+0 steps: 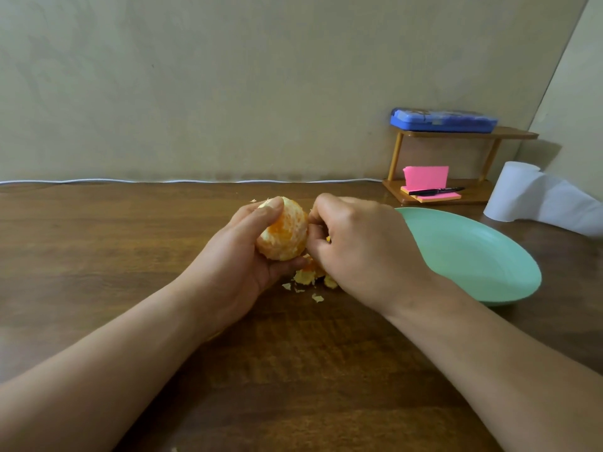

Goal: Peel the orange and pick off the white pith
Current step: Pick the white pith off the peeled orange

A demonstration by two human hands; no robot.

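One orange (284,234), one plate (473,256), one pen (435,191), one paper roll (515,190).

A brown wooden table (98,256) fills the foreground; a mint-green plate (473,256) lies on its right side; a thin white cable (163,181) runs along its back edge under the beige wall (228,93). Behind the plate stands a small two-tier shelf (515,135); a blue case (443,120) lies on top; below, a pink note (425,177) stands behind a note pad (437,197) with a black pen (435,191) across it; a white paper roll (512,190) stands just right of the shelf.
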